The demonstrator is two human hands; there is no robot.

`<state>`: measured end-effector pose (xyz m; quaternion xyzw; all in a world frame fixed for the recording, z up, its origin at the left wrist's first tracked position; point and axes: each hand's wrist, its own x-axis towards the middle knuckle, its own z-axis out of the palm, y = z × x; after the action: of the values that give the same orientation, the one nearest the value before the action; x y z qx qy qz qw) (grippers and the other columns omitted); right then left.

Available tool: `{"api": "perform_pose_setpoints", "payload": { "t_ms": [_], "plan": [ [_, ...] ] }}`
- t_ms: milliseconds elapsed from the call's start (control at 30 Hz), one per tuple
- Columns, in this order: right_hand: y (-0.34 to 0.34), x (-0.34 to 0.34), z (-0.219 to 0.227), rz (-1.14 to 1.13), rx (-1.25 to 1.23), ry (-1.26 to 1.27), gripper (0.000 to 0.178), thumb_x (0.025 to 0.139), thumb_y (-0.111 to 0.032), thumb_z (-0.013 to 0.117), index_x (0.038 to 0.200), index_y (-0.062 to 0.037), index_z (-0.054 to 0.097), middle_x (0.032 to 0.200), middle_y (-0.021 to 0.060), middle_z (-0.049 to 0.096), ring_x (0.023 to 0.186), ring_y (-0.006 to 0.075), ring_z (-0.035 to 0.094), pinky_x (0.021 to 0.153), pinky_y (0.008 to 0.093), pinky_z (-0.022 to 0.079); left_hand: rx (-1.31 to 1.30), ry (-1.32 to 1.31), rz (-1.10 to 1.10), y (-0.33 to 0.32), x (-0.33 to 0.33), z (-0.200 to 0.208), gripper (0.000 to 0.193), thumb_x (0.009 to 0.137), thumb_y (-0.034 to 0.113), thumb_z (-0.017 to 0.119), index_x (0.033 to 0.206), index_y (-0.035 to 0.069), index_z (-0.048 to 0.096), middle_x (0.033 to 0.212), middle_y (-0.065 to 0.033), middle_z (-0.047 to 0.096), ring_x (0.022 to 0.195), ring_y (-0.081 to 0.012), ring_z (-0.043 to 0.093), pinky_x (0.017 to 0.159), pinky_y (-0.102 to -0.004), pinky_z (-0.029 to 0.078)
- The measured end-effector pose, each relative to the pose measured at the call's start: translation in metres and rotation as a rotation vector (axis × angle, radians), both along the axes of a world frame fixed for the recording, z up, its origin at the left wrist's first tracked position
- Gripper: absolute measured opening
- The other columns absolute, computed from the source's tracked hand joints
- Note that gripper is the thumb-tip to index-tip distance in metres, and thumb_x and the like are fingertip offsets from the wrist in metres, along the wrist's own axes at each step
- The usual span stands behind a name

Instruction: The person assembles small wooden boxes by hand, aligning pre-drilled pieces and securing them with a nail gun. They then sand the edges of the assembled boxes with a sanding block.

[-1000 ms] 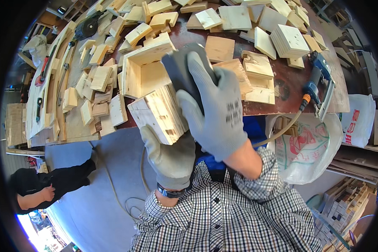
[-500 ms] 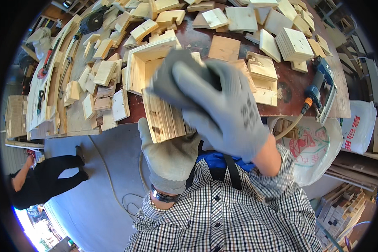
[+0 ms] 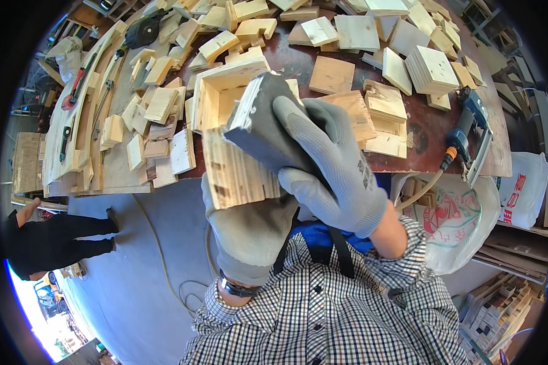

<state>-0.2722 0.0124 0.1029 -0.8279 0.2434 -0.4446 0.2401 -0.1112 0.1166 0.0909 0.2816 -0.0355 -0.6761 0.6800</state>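
Note:
My gloved right hand (image 3: 338,167) is closed around a dark grey sanding block (image 3: 265,137), whose pale layered end faces the upper left. The sanding block lies against or just over the upper right part of a striped plywood block (image 3: 237,173); contact is hard to make out. Beneath that plywood block, my gloved left hand (image 3: 243,234) grips it, with the fingers mostly hidden. Just behind, an open wooden box (image 3: 225,76) sits on the dark red worktable (image 3: 286,58), partly covered by the sanding block.
Many wood offcuts (image 3: 161,103) crowd the table's left and far sides. A blue nail gun (image 3: 469,121) with a hose lies at the right edge. A white sack (image 3: 450,225) hangs below it. Hoses (image 3: 155,231) run across the floor, where another person (image 3: 61,243) stands at left.
The sanding block has tilted and now shows its pale end; it was blurred before. My left hand still holds the plywood block. The view has shifted slightly, and the other person's arm has moved.

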Motion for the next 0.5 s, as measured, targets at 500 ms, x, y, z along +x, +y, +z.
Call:
{"api": "perform_pose_setpoints", "payload": {
  "t_ms": [500],
  "plan": [
    [0.040,-0.018,-0.006,0.224,0.144,-0.093,0.060,0.098,-0.034,0.069,0.149,-0.0067,0.058,0.137,0.0303,0.055,0.117,0.0454,0.058,0.104,0.0507,0.047,-0.084,-0.477,-0.192,0.024,0.038,-0.037,0.063,0.106,0.042,0.056,0.158,0.009,0.045,0.155,-0.0172,0.055,0.139,-0.0321,0.056,0.117,-0.0517,0.050]
  ]
}}
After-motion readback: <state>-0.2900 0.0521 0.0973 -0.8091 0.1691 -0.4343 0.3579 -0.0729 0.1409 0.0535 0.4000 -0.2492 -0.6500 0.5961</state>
